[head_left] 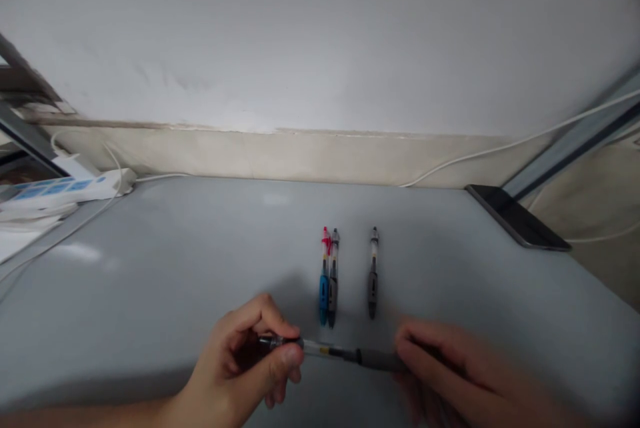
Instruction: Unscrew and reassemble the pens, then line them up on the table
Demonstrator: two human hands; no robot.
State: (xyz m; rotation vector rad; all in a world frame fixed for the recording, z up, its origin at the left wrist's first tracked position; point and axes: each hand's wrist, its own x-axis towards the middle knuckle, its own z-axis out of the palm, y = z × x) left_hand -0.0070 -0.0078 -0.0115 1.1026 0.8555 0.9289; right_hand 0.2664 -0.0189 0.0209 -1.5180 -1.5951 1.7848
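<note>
A clear-barrelled pen with a grey grip lies level between my two hands, above the table near its front. My left hand pinches the dark clicker end between thumb and fingers. At the other end, my right hand, a little blurred, has thumb and finger closed round the grip's tip, which they hide. Just beyond, a pen with a blue grip and red top lies side by side with a grey-gripped pen. Another grey-gripped pen lies apart to their right.
A black tablet or phone lies at the table's right edge. On the left are a white and blue power strip and white cables. A wall rises behind the table.
</note>
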